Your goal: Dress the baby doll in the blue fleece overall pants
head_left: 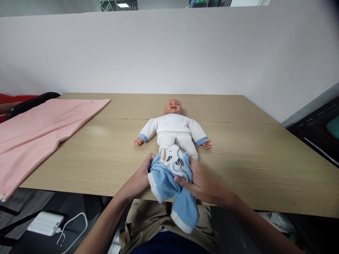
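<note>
Blue garment: a fluffy blue piece of clothing (165, 181) with white trim and a cartoon animal face, held at the table's near edge, two leg-like parts hanging towards the person's lap
Left hand: the left hand (148, 169) pinches the garment's left side, most fingers hidden by cloth
Right hand: the right hand (197, 180) holds the garment's right side, thumb across its front, forearm slightly blurred
Doll: a baby doll (173, 123) in white clothes with blue cuffs lies face up beyond the hands, head away, arms spread; the garment hides its feet, and whether cloth touches them I cannot tell
Table: a pale wooden table (246, 158) bears the doll
Pink cloth: a pink cloth (53, 130) drapes over the table's left side
</note>
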`<action>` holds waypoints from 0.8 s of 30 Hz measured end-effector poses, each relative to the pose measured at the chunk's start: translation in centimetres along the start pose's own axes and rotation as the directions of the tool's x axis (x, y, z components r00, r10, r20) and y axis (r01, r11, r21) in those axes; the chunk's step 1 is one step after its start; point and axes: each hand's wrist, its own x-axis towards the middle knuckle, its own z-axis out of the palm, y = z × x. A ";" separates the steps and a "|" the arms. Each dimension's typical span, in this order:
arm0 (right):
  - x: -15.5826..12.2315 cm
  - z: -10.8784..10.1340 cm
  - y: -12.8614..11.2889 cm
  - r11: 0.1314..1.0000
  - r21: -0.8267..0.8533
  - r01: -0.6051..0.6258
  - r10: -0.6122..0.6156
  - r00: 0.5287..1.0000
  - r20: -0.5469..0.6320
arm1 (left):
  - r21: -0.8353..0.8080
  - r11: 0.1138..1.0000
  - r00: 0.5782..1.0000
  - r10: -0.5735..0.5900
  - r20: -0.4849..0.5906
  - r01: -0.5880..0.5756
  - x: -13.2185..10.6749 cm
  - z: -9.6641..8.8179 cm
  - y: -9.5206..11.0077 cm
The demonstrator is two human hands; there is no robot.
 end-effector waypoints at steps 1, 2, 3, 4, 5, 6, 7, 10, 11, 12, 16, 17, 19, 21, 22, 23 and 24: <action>-0.1 0.1 0.1 0.999 -0.051 0.014 -0.013 1.000 0.015 | 0.007 1.000 1.000 -0.003 0.004 0.003 0.1 0.1 -0.2; -0.2 0.3 0.1 0.996 -0.086 0.028 -0.026 0.999 0.024 | 0.012 1.000 1.000 -0.003 0.009 0.003 0.2 0.3 -0.4; -0.3 0.5 0.1 0.995 -0.095 0.042 -0.039 0.999 0.024 | 0.017 1.000 1.000 0.001 0.008 -0.001 0.4 0.5 -0.6; -0.3 0.7 0.1 0.996 -0.076 0.046 -0.045 0.999 0.013 | 0.019 1.000 1.000 0.011 -0.004 -0.011 0.4 0.6 -0.7; -0.4 0.8 0.0 0.999 -0.039 0.037 -0.037 0.999 -0.010 | 0.020 1.000 0.999 0.024 -0.026 -0.024 0.5 0.8 -0.9; -0.5 1.0 -0.1 1.000 0.000 0.015 -0.015 0.999 -0.043 | 0.019 0.999 0.998 0.040 -0.057 -0.039 0.6 0.9 -0.9; -0.6 1.1 -0.2 0.999 0.033 -0.015 0.017 0.997 -0.077 | 0.014 0.998 0.994 0.058 -0.089 -0.057 0.6 1.0 -1.0; -0.7 1.3 0.1 0.988 0.104 -0.110 0.126 0.980 -0.157 | -0.010 0.996 0.984 0.086 -0.154 -0.089 0.6 1.0 -0.8; -0.7 1.4 0.4 0.982 0.132 -0.136 0.158 0.972 -0.173 | -0.011 0.996 0.984 0.088 -0.155 -0.091 0.5 0.9 -0.7; -0.8 1.4 0.7 0.974 0.162 -0.157 0.187 0.964 -0.188 | -0.007 0.995 0.985 0.093 -0.145 -0.095 0.4 0.8 -0.5; -0.6 1.5 2.2 0.962 0.217 -0.167 0.218 0.946 -0.241 | 0.035 0.993 0.994 0.112 -0.007 -0.112 -0.3 -0.2 0.3; -0.5 1.6 2.5 0.963 0.208 -0.170 0.221 0.941 -0.256 | 0.050 0.992 0.993 0.113 0.032 -0.114 -0.4 -0.6 0.4; 0.0 1.8 2.9 0.966 0.183 -0.181 0.227 0.933 -0.278 | 0.087 0.989 0.990 0.112 0.088 -0.120 -0.4 -1.4 0.6; 0.8 1.8 3.0 0.971 0.174 -0.165 0.207 0.943 -0.262 | 0.121 0.985 0.987 0.109 0.115 -0.123 -0.3 -2.1 0.8; 1.2 1.8 3.0 0.972 0.182 -0.147 0.189 0.951 -0.245 | 0.136 0.983 0.987 0.103 0.127 -0.120 -0.3 -2.3 0.8; 1.7 1.7 2.9 0.972 0.196 -0.130 0.173 0.959 -0.225 | 0.143 0.983 0.986 0.094 0.140 -0.114 -0.2 -2.5 0.9; 2.0 1.5 2.9 0.970 0.214 -0.118 0.162 0.966 -0.201 | 0.141 0.984 0.983 0.088 0.160 -0.111 -0.2 -2.5 0.9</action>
